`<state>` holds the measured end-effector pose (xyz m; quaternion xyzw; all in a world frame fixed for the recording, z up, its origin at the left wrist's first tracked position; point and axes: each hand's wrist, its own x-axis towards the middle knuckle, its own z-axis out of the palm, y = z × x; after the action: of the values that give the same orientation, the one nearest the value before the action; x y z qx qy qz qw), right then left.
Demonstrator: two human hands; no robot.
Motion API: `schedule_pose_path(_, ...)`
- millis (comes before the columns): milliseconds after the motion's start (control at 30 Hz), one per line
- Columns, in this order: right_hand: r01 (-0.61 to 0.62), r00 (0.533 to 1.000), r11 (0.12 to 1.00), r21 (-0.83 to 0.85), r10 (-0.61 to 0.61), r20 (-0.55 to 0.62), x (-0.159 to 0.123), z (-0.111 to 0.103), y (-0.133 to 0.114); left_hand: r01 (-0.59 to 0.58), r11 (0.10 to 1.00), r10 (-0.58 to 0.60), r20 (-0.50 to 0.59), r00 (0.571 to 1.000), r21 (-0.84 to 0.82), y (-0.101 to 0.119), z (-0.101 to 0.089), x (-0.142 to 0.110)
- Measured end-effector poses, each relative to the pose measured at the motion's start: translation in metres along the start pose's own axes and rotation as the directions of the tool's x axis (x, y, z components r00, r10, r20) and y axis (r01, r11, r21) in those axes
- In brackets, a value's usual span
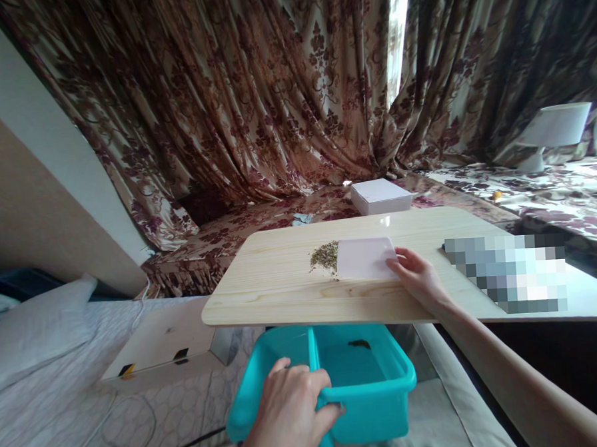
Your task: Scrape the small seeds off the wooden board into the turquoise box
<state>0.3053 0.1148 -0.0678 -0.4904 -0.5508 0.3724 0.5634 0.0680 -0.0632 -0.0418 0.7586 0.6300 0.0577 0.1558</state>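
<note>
My right hand (419, 276) pinches the right edge of a flat white rectangular sheet (364, 259), which lies on the pale wooden table (272, 298). Against the sheet's left edge is a small heap of greenish-brown dry bits (323, 257), perhaps seeds or herbs. Below the table's front edge, my left hand (298, 403) grips the near rim of a turquoise two-compartment tub (369, 406), fingers over the rim and thumb outside. A small dark brownish piece (359, 344) lies in the tub's right compartment.
Behind the table stands a white box (381, 196). A blurred-out item (506, 272) occupies the table's right side. To the left, a long white carton (159, 344) rests on the quilted bed (46, 370). A white lamp (556, 126) stands far right, before patterned curtains (252, 99).
</note>
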Motion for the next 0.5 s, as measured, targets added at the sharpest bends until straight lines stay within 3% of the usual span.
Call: schedule_pose_path(500,-0.052,0.996,0.997,0.061,0.048,0.071,-0.006,0.0,-0.009,-0.025,0.999,0.025,0.0,1.0,-0.032,0.003,-0.002,0.003)
